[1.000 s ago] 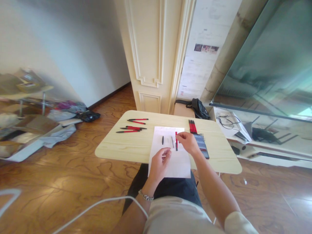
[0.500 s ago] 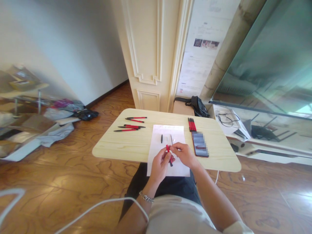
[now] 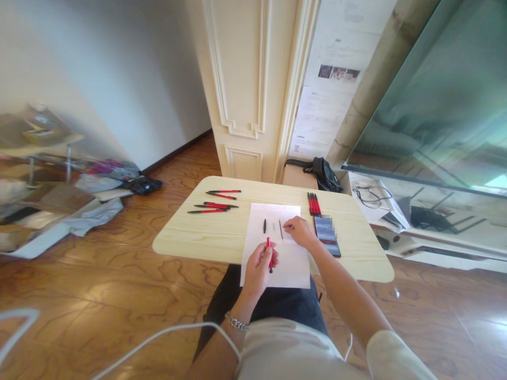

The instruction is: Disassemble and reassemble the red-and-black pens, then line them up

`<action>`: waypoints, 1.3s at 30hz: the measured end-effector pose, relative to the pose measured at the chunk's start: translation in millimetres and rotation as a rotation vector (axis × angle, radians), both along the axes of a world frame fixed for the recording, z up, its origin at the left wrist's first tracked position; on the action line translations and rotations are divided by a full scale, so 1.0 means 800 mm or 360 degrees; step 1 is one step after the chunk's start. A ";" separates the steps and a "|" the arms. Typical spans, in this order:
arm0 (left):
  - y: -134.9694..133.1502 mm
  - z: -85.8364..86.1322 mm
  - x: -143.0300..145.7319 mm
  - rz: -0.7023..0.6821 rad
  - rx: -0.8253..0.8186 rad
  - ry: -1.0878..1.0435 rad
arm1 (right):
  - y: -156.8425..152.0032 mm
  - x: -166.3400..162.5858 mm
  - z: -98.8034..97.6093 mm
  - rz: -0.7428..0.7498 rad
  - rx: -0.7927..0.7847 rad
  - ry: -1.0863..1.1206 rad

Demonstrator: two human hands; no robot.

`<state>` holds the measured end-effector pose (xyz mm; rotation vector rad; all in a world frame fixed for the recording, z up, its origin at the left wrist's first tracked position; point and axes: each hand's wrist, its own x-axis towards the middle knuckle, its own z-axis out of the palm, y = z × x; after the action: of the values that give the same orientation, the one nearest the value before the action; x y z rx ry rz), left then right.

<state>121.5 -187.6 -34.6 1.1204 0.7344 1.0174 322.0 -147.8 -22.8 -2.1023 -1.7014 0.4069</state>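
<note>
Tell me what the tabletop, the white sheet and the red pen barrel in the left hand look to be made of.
The tabletop looks like pale wood-grain laminate board: faint grain, smooth matte face. The white sheet is paper: thin, flat, matte. The pen barrel in the left hand is likely plastic: even red with a black end, finish too small to judge.

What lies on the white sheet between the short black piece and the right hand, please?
A tiny pale piece, then a thin dark rod nearer the right hand, in the head view.
</note>
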 end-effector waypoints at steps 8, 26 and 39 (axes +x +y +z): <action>0.001 0.002 -0.001 0.0015 0.0142 0.0136 | -0.006 -0.005 0.001 -0.0062 0.0179 0.0281; -0.005 0.014 -0.005 -0.0017 0.0407 0.0501 | -0.077 -0.058 0.083 0.0226 0.0400 0.0658; -0.005 0.011 -0.005 -0.0035 0.0458 0.0586 | -0.083 -0.055 0.081 0.0452 0.0422 0.0613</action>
<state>117.4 -191.7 -25.9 1.5892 0.8823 0.9265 278.3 -214.0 41.9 -1.4885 -1.7114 0.5897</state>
